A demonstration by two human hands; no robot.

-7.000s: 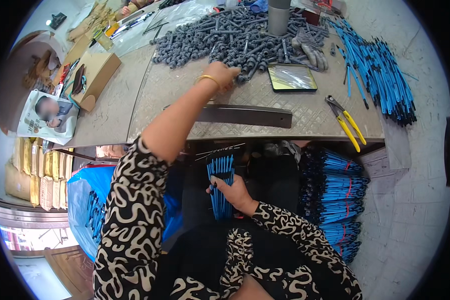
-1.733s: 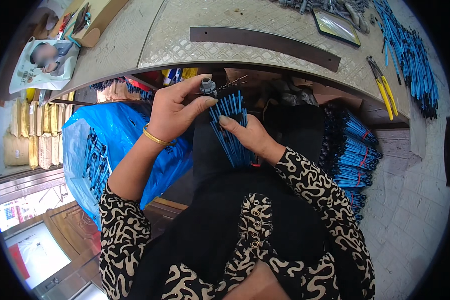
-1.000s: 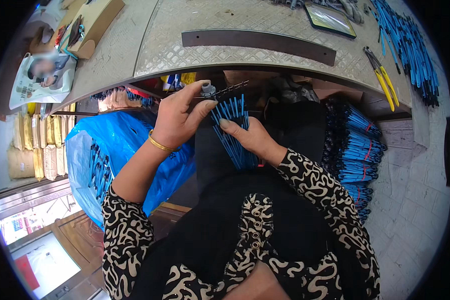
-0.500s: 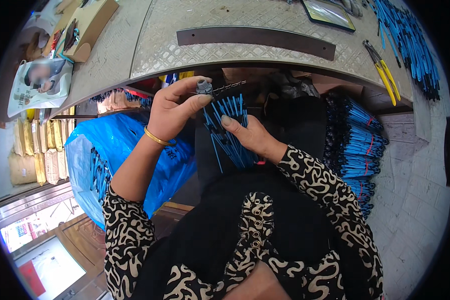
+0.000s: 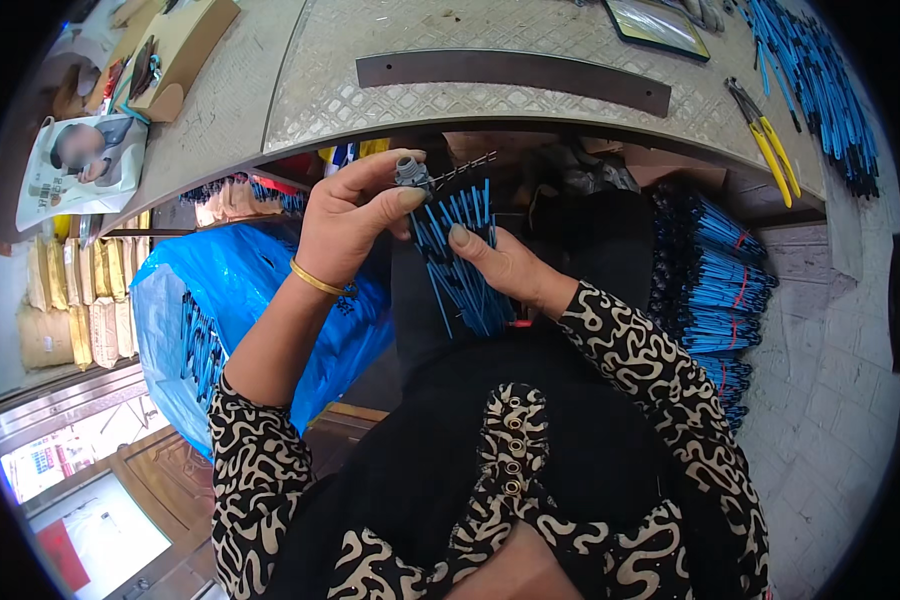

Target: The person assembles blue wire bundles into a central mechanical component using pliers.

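The left hand (image 5: 338,228) is closed to a narrow pinch, with a grey threaded fitting (image 5: 410,173) held between thumb and fingers. The right hand (image 5: 510,268) is wrapped around a fanned bundle of thin blue rods (image 5: 470,292) with black sections, its thumb laid across them. The bundle is located above the lap, just on the near side of the table (image 5: 220,140); the fitting is positioned at the far left of the bundle. Contact between fitting and rods cannot be determined. On the table, a flat dark metal bar (image 5: 515,82) lies lengthwise near the edge, and yellow-handled pliers (image 5: 768,150) lie to its right. Loose blue rods (image 5: 832,110) are heaped at the far right. Below the table, a blue plastic bag (image 5: 270,280) stands on the left; red-tied rod bundles (image 5: 715,280) are stacked on the right.
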